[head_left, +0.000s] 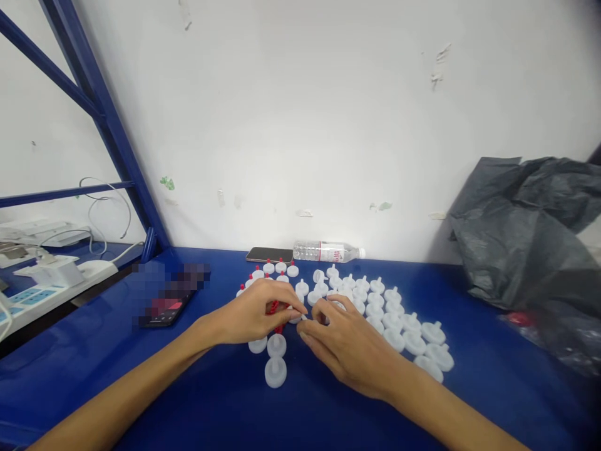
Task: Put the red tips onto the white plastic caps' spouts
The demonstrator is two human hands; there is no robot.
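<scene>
My left hand (pixel 263 311) is closed in a pinch above the blue table, its fingertips meeting those of my right hand. What the left fingers pinch is too small to make out. My right hand (pixel 350 341) is curled round a white nozzle cap, mostly hidden, whose pale tip (pixel 304 317) pokes out between the fingertips. Small red tip covers (pixel 278 328) lie partly hidden beneath my left hand. Nearer me stand plain white nozzle caps (pixel 275 372). Behind the left hand are several white caps with red tips (pixel 268 267). Many bare white nozzle caps (pixel 394 339) spread beside my right hand.
A clear plastic bottle (pixel 328 251) lies along the wall beside a phone (pixel 269 255). Another phone (pixel 169 307) rests at left, near a power strip (pixel 42 294) and the blue rack post (pixel 117 138). A dark plastic bag (pixel 530 225) fills the right side.
</scene>
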